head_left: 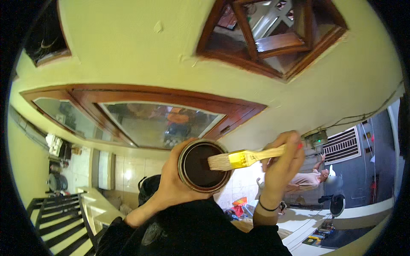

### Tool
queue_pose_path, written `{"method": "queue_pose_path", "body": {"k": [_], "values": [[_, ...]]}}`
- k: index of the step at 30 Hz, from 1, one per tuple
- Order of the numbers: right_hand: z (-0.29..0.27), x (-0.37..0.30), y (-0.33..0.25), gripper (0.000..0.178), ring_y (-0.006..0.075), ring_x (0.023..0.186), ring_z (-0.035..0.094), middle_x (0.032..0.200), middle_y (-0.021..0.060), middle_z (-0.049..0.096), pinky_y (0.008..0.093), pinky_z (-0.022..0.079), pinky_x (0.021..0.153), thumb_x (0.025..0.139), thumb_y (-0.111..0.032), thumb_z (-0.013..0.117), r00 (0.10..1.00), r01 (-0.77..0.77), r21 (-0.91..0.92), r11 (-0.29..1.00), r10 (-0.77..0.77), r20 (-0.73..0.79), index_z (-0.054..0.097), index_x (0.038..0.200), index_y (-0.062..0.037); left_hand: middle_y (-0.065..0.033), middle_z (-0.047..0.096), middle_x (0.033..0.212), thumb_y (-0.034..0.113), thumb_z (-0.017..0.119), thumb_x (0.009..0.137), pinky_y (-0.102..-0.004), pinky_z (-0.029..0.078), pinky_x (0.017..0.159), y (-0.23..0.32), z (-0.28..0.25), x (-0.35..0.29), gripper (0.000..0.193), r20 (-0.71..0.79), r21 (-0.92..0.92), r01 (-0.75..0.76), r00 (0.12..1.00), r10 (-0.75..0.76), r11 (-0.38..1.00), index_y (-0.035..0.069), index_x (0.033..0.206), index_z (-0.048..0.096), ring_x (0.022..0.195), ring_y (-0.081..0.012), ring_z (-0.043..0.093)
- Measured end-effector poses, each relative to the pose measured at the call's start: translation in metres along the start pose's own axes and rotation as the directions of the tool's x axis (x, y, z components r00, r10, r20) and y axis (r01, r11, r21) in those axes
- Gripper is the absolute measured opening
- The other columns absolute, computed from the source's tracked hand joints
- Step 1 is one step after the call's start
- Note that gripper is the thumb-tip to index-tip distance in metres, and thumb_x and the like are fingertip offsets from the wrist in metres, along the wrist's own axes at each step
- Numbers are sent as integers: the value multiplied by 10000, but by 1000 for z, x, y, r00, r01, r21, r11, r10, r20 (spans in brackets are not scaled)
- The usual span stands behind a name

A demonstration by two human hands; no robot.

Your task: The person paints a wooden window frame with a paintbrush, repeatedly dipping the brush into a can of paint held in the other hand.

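Note:
My left hand [170, 181] is wrapped round the side of a round open can [183, 174], held up in front of my chest. Dark brown liquid [200, 164] fills the inside, though its depth cannot be judged. Between the fingers and thumb of my right hand [282, 168] is the pale wooden handle of a paintbrush [242, 159] with a yellow ferrule. The brush lies nearly level, its light bristles [217, 162] over the can's opening, pointing left. Whether the tips touch the liquid I cannot tell. A dark band circles my right wrist.
Ahead stands a yellow-green wall [136, 55] with a long brown-framed glass window [166, 91] and an angular wooden-framed window [252, 64] above. Black railings [64, 217] are at lower left. At right, another person [309, 180] in a white cap stands near a round mirror [337, 205].

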State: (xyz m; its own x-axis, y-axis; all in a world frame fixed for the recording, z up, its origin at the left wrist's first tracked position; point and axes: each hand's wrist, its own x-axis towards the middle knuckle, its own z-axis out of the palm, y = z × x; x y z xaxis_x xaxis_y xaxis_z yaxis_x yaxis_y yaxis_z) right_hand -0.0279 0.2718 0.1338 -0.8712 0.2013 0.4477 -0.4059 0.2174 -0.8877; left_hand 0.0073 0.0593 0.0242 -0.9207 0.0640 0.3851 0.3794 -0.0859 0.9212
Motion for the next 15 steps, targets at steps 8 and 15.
{"method": "queue_pose_path", "body": {"k": [8, 15], "values": [[11, -11, -23, 206, 212, 569, 679, 706, 95, 683, 356, 528, 563, 1012, -166, 621, 891, 415, -356, 837, -295, 344, 684, 844, -65, -216, 620, 1416, 212, 1047, 556, -425, 479, 1156, 4, 2, 2, 1202, 17, 71, 8, 1000, -9, 997, -29, 1524, 376, 1334, -292, 626], [11, -15, -24, 460, 105, 504, 599, 680, 66, 622, 257, 416, 459, 1123, -244, 462, 990, 124, -241, 963, -102, 101, 625, 768, 0, -208, 593, 1425, 250, 1057, 561, -440, 485, 1120, -1, 2, 0, 1175, 5, 77, -39, 999, 39, 996, -18, 1511, 419, 1325, -344, 614]]}}
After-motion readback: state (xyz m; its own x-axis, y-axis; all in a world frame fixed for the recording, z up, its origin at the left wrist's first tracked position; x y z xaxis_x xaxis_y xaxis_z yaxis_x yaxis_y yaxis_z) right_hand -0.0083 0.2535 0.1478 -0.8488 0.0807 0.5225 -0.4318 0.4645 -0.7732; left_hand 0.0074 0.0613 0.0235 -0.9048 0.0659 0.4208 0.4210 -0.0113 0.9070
